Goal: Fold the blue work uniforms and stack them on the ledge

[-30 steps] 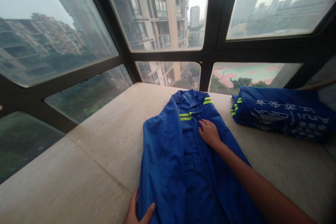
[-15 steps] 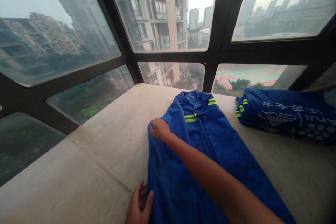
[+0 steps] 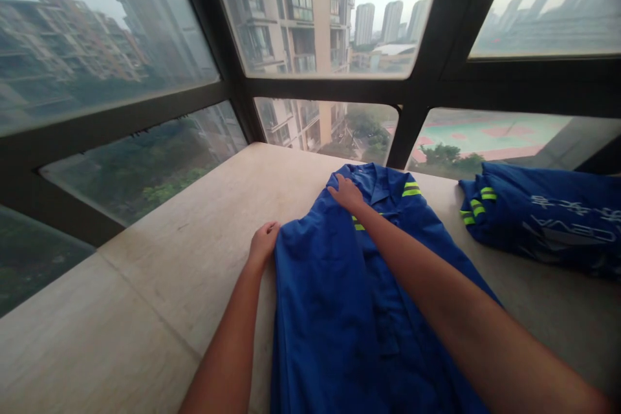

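the blue jacket [image 3: 320,297] lay on the pale ledge [image 3: 194,246], its body nearest me. at its left edge, the left hand [image 3: 264,240] had curled fingers against the fold; i couldn't tell whether they pinched cloth. farther up, the right hand [image 3: 348,194] rested over the cloth beside the collar [image 3: 380,182], thumb and fingers apart. rightward sat a folded blue bundle [image 3: 553,213], windows [image 3: 330,19] beyond.
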The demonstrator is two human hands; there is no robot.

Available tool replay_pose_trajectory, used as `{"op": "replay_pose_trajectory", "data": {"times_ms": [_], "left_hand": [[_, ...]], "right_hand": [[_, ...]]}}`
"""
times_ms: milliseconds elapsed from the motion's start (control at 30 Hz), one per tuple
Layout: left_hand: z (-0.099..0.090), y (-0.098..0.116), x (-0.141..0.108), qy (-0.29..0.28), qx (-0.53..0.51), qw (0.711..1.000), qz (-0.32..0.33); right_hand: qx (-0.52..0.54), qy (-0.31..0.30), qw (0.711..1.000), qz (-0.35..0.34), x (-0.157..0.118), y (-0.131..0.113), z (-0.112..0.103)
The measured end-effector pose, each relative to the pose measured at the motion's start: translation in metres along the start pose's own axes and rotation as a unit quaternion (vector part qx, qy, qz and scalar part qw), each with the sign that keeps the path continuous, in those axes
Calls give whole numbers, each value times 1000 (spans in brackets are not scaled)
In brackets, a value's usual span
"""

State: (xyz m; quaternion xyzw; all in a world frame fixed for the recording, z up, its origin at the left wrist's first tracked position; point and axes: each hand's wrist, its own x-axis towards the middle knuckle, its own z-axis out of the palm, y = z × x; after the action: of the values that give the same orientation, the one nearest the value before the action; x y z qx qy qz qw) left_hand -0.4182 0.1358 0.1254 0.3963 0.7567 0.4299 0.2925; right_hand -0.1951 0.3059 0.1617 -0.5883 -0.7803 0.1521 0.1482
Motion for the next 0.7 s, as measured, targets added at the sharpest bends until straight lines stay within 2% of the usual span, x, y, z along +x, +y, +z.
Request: {"op": "replay_pose_trajectory", "data": {"times_ms": [133,200,367,533,700], "left_hand": [[-10,2,4,-75,7,997,-5],[-16,3,3,-91,19,996,-10],[-25,-4,-2,-50,89,995,-11],[-21,-10,-3,9,183,983,-17],[-20,-6,-3,10,184,982,-27]], "right_hand": [[3,-14,1000,6,28,-6,11],[1,-17,1000,8,38,-3,14],[-10,7,1000,28,47,12,18],[-13,27,999,40,42,14,21],[-1,38,999,24,33,8,15]]}}
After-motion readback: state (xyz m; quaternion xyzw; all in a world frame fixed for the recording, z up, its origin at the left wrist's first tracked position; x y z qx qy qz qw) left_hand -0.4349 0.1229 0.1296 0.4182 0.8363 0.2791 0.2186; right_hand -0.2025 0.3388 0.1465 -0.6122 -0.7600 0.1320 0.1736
